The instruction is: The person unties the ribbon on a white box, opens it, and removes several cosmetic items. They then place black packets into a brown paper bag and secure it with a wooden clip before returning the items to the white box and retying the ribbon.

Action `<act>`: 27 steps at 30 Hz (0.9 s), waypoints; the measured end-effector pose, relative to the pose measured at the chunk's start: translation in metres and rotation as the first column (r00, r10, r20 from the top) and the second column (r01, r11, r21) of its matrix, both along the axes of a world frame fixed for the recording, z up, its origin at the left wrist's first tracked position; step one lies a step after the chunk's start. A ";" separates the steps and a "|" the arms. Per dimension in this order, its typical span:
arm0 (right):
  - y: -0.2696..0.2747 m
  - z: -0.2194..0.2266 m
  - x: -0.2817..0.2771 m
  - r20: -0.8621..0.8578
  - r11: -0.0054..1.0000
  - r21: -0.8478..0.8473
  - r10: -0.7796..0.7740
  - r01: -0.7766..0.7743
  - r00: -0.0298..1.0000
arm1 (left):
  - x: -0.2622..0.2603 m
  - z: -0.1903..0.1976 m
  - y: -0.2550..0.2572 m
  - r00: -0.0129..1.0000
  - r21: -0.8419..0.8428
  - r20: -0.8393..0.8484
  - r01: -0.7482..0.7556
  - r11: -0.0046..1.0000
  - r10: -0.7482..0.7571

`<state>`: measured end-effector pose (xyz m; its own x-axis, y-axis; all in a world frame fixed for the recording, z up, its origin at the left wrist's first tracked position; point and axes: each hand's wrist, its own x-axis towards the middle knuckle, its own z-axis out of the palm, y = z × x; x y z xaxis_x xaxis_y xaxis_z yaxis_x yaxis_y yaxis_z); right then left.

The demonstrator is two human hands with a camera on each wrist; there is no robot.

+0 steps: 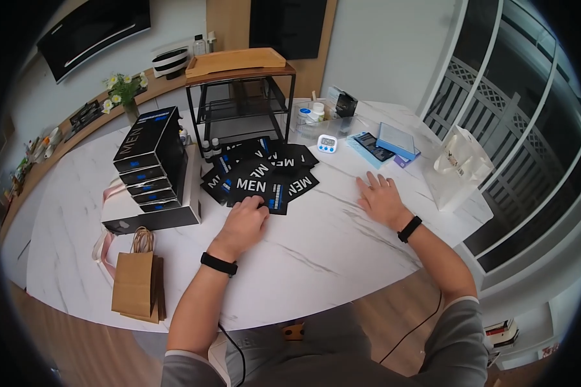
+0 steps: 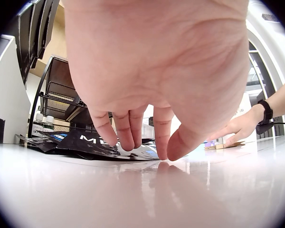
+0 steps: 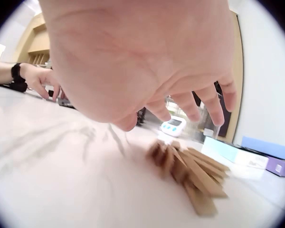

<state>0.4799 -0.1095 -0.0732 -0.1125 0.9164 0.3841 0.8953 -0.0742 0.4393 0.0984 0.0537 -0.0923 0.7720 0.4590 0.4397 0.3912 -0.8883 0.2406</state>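
Observation:
Black flat packets (image 1: 250, 185) marked MEN lie in an overlapping pile on the marble-patterned table. At the pile's near edge is my left hand (image 1: 242, 226), palm down, its fingertips on the front packet. In the left wrist view the thumb (image 2: 180, 142) and forefinger come down close together beside the packet edge, the other fingers reaching over it. Farther right, my right hand (image 1: 384, 203) is spread low over the table with nothing in its fingers. Beneath it, the right wrist view shows several flat brown stick-like pieces (image 3: 190, 173), fanned and partly blurred.
Black boxes (image 1: 150, 151) stand stacked on a larger box at left, behind brown paper bags (image 1: 133, 284). A black rack (image 1: 239, 100) rises behind the packets. Toward the right are a white timer (image 1: 327, 144), a blue box (image 1: 396, 140) and a white bag (image 1: 458, 168).

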 end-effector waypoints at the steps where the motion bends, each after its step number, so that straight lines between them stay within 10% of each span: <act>1: 0.006 0.006 -0.012 -0.003 1.000 -0.003 0.012 -0.012 1.000 | -0.001 -0.002 -0.001 1.000 -0.004 -0.004 -0.016 1.000 0.016; 8: 0.057 0.028 -0.141 -0.387 0.968 0.105 0.252 -0.229 0.887 | 0.003 -0.003 0.003 1.000 -0.040 -0.020 -0.007 0.999 0.006; 17: 0.072 0.001 -0.159 -0.557 0.948 0.233 0.314 -0.219 0.768 | 0.005 0.006 -0.002 0.996 0.080 0.087 0.007 0.997 -0.014; 27: 0.055 -0.012 -0.171 -0.651 0.887 0.132 0.414 -0.443 0.636 | 0.004 0.010 -0.007 0.993 -0.147 -0.032 0.107 0.983 -0.113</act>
<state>0.3084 -0.0542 -0.0857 -0.2342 0.8450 0.4808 0.8799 0.3945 -0.2647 0.1023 0.0469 -0.0825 0.8368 0.4270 0.3427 0.3051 -0.8834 0.3557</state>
